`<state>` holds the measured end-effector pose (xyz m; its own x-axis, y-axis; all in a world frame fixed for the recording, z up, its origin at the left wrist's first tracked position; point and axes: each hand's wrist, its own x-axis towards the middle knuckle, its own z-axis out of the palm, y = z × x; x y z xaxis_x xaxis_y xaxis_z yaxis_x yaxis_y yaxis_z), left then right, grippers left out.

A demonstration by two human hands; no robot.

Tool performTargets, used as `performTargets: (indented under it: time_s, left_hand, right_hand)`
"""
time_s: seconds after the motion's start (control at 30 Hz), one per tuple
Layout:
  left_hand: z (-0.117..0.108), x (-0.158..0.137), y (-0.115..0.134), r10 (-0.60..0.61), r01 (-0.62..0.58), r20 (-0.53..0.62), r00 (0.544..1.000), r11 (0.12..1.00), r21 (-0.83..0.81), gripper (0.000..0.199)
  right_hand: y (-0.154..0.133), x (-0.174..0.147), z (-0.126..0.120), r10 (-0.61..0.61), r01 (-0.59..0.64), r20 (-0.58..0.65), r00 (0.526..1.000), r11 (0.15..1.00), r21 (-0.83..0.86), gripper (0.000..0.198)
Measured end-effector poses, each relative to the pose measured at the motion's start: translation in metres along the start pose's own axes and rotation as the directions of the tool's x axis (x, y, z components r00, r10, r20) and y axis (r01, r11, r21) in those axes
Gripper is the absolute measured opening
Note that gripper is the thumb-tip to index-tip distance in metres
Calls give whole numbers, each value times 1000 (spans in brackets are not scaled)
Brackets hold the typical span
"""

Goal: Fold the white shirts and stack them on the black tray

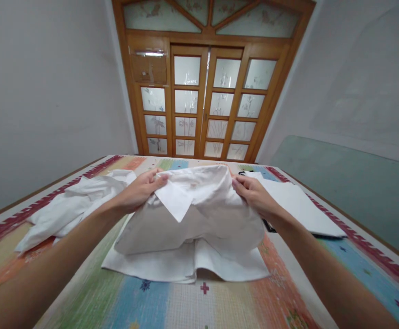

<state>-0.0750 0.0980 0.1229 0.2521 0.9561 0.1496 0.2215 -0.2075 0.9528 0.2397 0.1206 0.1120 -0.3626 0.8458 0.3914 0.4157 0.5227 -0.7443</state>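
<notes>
A white collared shirt [186, 228] is in front of me, its upper part raised off the bed and its lower part resting on the patterned cover. My left hand [144, 188] pinches it at the left end of the collar, thumb on top. At the other end, my right hand [250, 189] grips the cloth between thumb and fingers. One pointed collar flap [178, 201] hangs down towards me near my left hand. The shirt's lower edge spreads in folds over the cover. Some fingertips of both hands are hidden behind the fabric.
Crumpled white cloth [79, 201] lies at the left. Flat white folded pieces [298, 205] with something dark beneath lie at the right. The striped, patterned cover [144, 306] spreads under everything. Behind stand wooden glass-paned doors [202, 100]; a pale green panel [350, 183] leans at the right.
</notes>
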Motion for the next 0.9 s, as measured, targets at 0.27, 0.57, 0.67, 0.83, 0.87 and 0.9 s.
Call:
performTargets:
  time_s: [0.27,0.57,0.67,0.83,0.87,0.9]
  left_hand:
    - [-14,47,-31,13,75,-109,994,643,762,37]
    - [-13,-34,-72,-213,187,-104,972,417,889,64]
    - [-20,-57,-77,-280,220,-113,953,389,895,54]
    - [-29,-86,-83,-224,194,-124,967,325,926,38]
    - [-33,-90,-85,-217,200,-138,966,299,933,35]
    - [-38,-93,-85,-215,211,-154,964,275,938,32]
  right_hand:
    - [25,43,14,97,-92,-31,995,740,-666,22]
    - [27,-44,29,247,-77,113,962,647,-758,44]
    - [10,-75,36,223,-39,130,966,625,-779,48]
    - [16,-103,33,198,61,156,968,415,-908,19]
    - [21,-104,28,232,41,137,963,378,-925,12]
    - [25,-105,23,264,6,105,959,352,-936,10]
